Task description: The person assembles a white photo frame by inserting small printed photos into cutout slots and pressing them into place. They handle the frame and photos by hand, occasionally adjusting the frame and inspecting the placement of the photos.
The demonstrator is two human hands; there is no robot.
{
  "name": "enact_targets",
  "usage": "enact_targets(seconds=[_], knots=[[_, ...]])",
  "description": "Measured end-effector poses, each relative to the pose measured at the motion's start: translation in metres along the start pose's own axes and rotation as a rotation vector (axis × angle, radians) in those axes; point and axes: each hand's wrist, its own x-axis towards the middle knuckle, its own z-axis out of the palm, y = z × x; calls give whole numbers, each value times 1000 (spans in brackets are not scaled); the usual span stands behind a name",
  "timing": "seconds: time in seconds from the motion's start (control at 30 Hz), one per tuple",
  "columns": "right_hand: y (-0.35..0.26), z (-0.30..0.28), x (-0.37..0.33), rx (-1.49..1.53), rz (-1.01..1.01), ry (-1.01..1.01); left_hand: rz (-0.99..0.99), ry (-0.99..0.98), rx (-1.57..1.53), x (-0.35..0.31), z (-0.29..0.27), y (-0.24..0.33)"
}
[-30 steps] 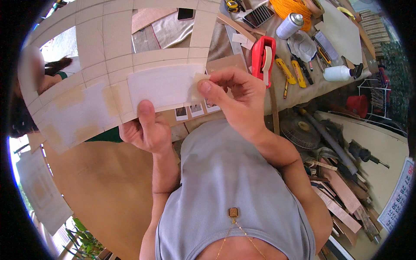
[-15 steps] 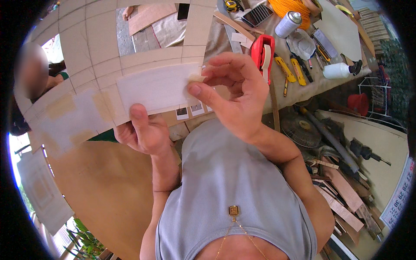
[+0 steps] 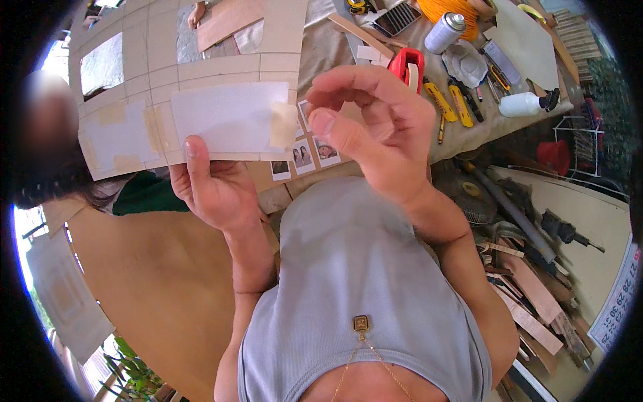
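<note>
My left hand (image 3: pixel 218 191) grips the lower edge of a cardboard sheet (image 3: pixel 155 74), its thumb on the front face and its fingers behind. The sheet has ruled grid lines and rectangular cut-outs. A white paper rectangle (image 3: pixel 231 120) lies against it beside that thumb. Along the paper's right end a short strip of beige masking tape (image 3: pixel 282 126) reaches onto the cardboard. Just right of the tape, my right hand (image 3: pixel 388 144) is open and empty, thumb and fingers curved. Farther left, another white paper (image 3: pixel 124 137) is fixed with several tape strips.
Small photo prints (image 3: pixel 303 155) lie under the sheet's right side. A red tape dispenser (image 3: pixel 406 65), yellow cutters (image 3: pixel 440 102), a spray can (image 3: pixel 445 33) and a white spray bottle (image 3: pixel 521 104) are on the cloth-covered table. Another person (image 3: pixel 50 134) is at the left.
My right hand has let go of the tape strip and drawn back to the right. The tape now lies flat on the paper's end. The sheet has shifted and tilted in my left hand.
</note>
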Motion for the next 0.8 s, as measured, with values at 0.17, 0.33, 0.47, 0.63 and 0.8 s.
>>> enact_targets(seconds=[0.17,0.33,0.47,0.63,0.8], knots=[[1,-1,13,-286,-249,-39,91,16,62,-3,8,0],[4,1,16,-324,-292,-65,115,21,179,-5,5,2],[4,1,17,-296,-272,-61,109,4,141,-6,-6,3],[-2,3,12,-128,-79,-117,138,-56,110,-7,-8,4],[3,4,15,-32,-80,-64,139,-69,102,-7,-10,4]])
